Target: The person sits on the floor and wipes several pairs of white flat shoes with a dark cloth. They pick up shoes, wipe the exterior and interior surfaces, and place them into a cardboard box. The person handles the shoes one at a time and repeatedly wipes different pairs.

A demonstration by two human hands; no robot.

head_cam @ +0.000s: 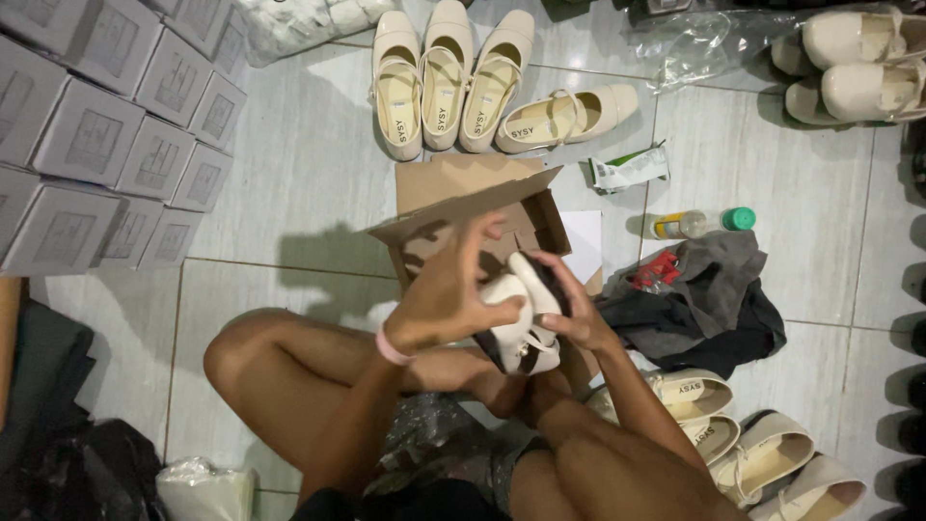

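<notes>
At nine to eleven o'clock the grey boxes point(106, 135) stood stacked in neat rows, probably so each could be taken easily. In the middle, the left hand point(446, 299) grasped the cream shoe point(521, 323) from above and the right hand point(577, 314) closed on its side, keeping it steady over the open cardboard box point(463, 193). More shoes point(453, 82) lay paired at twelve o'clock, and dark clothes point(704, 309) lay in a heap at three o'clock.

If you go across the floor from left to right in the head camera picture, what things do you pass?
Stack of grey boxes → left hand → cream shoe held in both hands → right hand → pile of dark cloth → small bottle with a green cap → cream shoes in the far right corner.
</notes>
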